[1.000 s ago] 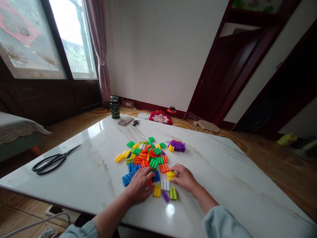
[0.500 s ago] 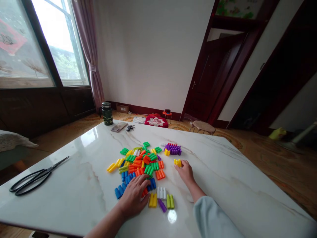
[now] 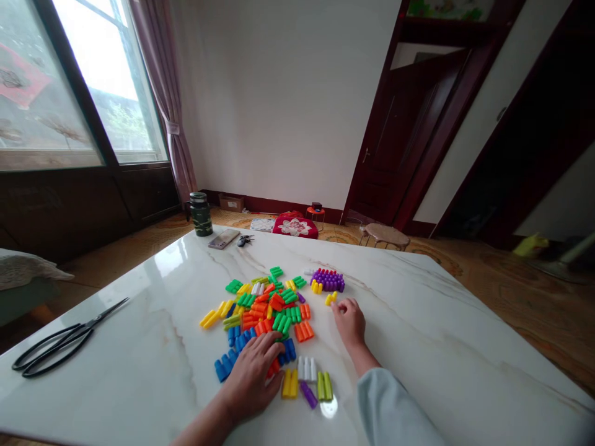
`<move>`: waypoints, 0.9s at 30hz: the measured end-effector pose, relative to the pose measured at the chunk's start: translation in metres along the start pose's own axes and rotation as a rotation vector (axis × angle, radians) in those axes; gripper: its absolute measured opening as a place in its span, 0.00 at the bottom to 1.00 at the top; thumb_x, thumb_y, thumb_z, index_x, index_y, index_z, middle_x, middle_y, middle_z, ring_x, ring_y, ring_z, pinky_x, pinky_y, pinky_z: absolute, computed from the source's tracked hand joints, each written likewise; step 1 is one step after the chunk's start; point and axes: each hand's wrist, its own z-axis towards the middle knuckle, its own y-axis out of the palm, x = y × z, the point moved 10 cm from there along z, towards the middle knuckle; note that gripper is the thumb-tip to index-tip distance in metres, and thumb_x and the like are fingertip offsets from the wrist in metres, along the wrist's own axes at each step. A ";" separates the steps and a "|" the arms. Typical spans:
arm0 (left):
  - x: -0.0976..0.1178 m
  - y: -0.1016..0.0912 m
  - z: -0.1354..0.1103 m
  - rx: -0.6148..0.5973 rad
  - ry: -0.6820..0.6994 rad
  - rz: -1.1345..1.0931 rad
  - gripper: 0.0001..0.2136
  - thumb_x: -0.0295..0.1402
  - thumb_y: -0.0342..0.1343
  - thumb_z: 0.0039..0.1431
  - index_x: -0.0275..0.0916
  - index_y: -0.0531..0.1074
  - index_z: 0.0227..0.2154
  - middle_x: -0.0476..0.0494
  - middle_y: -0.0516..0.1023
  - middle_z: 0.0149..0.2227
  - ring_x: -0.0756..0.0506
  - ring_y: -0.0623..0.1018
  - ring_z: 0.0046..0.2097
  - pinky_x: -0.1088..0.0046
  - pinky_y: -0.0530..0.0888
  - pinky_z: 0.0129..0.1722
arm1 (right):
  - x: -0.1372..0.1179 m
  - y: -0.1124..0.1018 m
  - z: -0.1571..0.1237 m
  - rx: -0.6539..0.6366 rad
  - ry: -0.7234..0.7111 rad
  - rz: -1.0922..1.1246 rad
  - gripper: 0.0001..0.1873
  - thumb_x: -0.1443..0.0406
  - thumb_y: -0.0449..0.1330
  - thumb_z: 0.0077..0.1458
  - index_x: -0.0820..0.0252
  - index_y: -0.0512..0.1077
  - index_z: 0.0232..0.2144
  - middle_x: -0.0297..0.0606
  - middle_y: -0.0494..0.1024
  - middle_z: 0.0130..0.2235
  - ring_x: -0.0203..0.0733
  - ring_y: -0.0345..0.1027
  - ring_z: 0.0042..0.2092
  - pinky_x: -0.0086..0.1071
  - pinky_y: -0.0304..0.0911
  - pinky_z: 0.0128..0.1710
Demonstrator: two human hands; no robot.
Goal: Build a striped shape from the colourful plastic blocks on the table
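Note:
A heap of coloured plastic blocks (image 3: 267,310) lies in the middle of the white marble table (image 3: 418,347). My left hand (image 3: 253,378) rests flat on the near edge of the heap, fingers spread over blue and red pieces. My right hand (image 3: 349,319) reaches forward, its fingertips touching a small yellow block (image 3: 330,298) on the table; the fingers are curled about it. Just beyond lies a joined purple block cluster (image 3: 329,280) with another yellow piece (image 3: 316,287) beside it. Near my wrists lie white, yellow, purple and olive pieces (image 3: 307,381).
Black scissors (image 3: 60,342) lie at the table's left. A dark green canister (image 3: 201,214), a phone (image 3: 224,238) and keys (image 3: 243,240) sit at the far edge. Beyond are a red cushion (image 3: 295,226), a small stool (image 3: 385,233), a window and a dark door.
My right hand carried a yellow block from the near side of the heap forward to the purple cluster. The left hand stayed on the heap. The camera shifted slightly.

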 end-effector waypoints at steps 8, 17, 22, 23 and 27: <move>-0.002 0.001 -0.001 -0.001 -0.001 0.009 0.16 0.30 0.52 0.54 0.45 0.66 0.47 0.41 0.69 0.56 0.39 0.71 0.56 0.54 0.69 0.55 | -0.032 0.009 -0.004 -0.156 -0.209 0.016 0.14 0.63 0.57 0.54 0.57 0.76 0.42 0.38 0.76 0.42 0.39 0.70 0.41 0.29 0.61 0.42; -0.003 0.004 -0.003 -0.012 0.000 -0.001 0.16 0.30 0.52 0.54 0.44 0.66 0.47 0.40 0.69 0.56 0.39 0.70 0.56 0.54 0.68 0.56 | -0.040 0.017 -0.008 -0.266 -0.227 -0.188 0.22 0.59 0.57 0.56 0.55 0.70 0.52 0.40 0.72 0.50 0.44 0.67 0.49 0.34 0.59 0.49; -0.004 0.006 -0.004 -0.025 -0.011 -0.010 0.16 0.31 0.52 0.55 0.45 0.66 0.47 0.41 0.68 0.57 0.39 0.69 0.57 0.54 0.68 0.56 | -0.040 0.019 -0.008 -0.283 -0.219 -0.224 0.22 0.59 0.57 0.56 0.55 0.69 0.53 0.41 0.71 0.53 0.44 0.66 0.51 0.34 0.57 0.50; -0.004 0.006 -0.003 -0.029 -0.014 -0.014 0.16 0.31 0.52 0.55 0.45 0.66 0.47 0.41 0.68 0.57 0.39 0.69 0.57 0.54 0.68 0.56 | -0.039 0.020 -0.008 -0.285 -0.218 -0.228 0.22 0.59 0.57 0.56 0.55 0.68 0.53 0.41 0.70 0.53 0.44 0.65 0.51 0.34 0.57 0.50; -0.003 0.005 -0.002 -0.042 -0.019 -0.025 0.16 0.31 0.52 0.55 0.45 0.66 0.47 0.42 0.68 0.57 0.39 0.69 0.57 0.55 0.67 0.56 | -0.038 0.021 -0.008 -0.288 -0.214 -0.238 0.22 0.58 0.57 0.56 0.56 0.69 0.53 0.41 0.70 0.53 0.44 0.65 0.51 0.34 0.57 0.50</move>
